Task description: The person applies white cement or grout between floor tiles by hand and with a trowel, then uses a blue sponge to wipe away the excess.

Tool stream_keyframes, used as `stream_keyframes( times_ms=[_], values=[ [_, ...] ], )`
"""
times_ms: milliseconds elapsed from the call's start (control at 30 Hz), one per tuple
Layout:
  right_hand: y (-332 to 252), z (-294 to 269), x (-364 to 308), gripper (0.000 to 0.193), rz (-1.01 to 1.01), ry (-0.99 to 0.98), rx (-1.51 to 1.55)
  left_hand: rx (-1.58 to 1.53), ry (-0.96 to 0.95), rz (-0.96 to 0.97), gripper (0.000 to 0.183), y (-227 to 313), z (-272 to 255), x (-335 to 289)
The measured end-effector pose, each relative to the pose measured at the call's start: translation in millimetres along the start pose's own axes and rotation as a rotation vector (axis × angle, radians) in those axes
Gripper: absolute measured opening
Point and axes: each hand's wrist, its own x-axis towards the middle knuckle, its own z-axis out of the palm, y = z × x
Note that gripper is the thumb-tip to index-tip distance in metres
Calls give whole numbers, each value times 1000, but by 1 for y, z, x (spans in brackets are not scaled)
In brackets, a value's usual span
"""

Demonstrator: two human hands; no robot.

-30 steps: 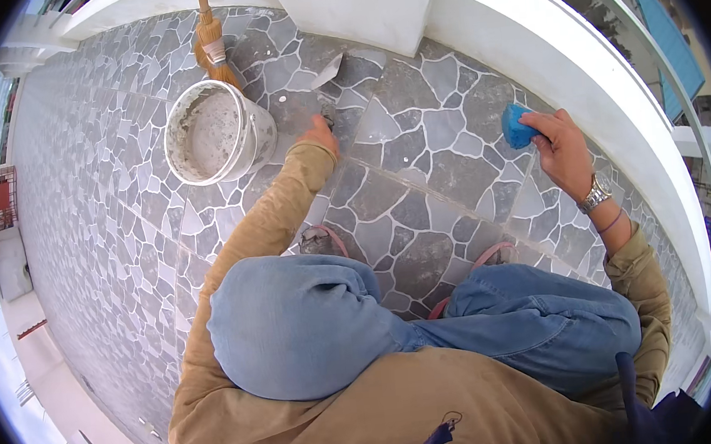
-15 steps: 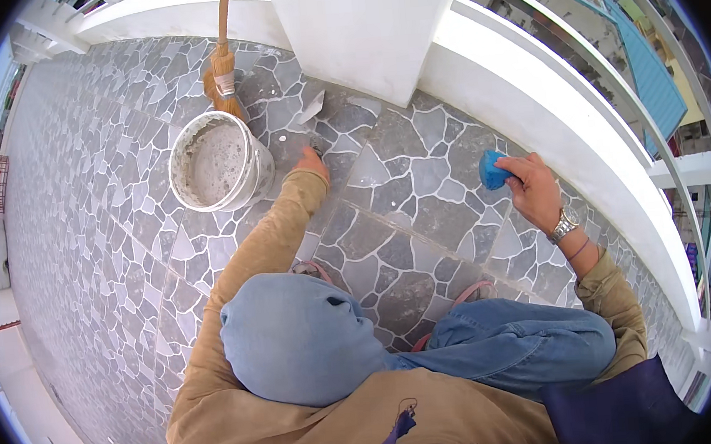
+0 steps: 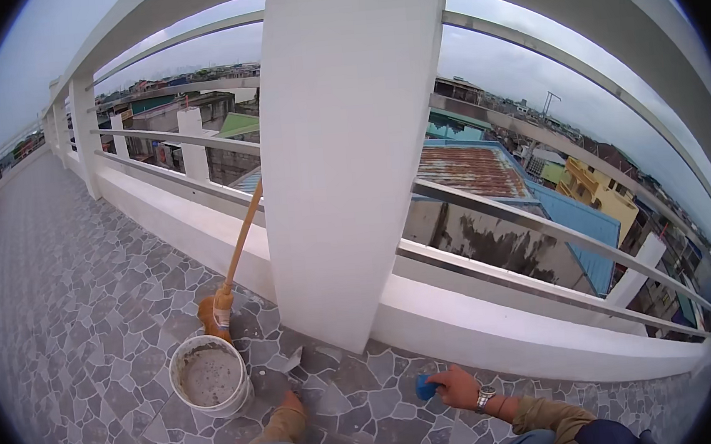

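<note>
My left hand (image 3: 291, 403) is low over the stone-patterned floor, just right of a white bucket (image 3: 246, 379) holding grey, cement-like mix (image 3: 210, 376). Its fingers look curled, and what they hold, if anything, is too small to make out. Just beyond them a pale, flat, angular piece (image 3: 293, 360) sits at the floor; whether it joins the hand is unclear. Farther right, my right hand (image 3: 458, 387), with a watch on its wrist, pinches a small blue rounded wad (image 3: 425, 387) above the floor.
A straw broom (image 3: 216, 310) leans behind the bucket, its handle against the railing side. A broad white pillar (image 3: 342, 156) rises ahead. From it a low white curb (image 3: 498, 336) and metal rails (image 3: 539, 221) run along the floor's edge, with rooftops beyond and below.
The view has tilted up, bringing the railing and rooftops in and the hands lower in the picture. My right hand still grips the blue wad; my left hand stays beside the bucket.
</note>
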Motion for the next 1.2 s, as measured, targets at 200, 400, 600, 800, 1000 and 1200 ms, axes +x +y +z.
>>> stream_keyframes(
  times_ms=[200,400,600,800,1000,1200],
  values=[
    [-22,4,25,32,-91,92,55,4,18,-57,69,-34,4,5],
    [-42,12,37,32,-188,180,91,48,115,-1,69,-50,-11,29],
    [-13,-24,6,30,-63,131,48,107,-95,164,91,19,-17,7],
    [-22,18,50,22,-160,101,22,275,101,72,88,24,-17,19],
    [-27,35,-6,24,-105,93,-20,354,139,157,83,75,3,3],
    [-26,35,22,24,-86,67,30,341,70,71,78,-4,-8,16]
  ],
)
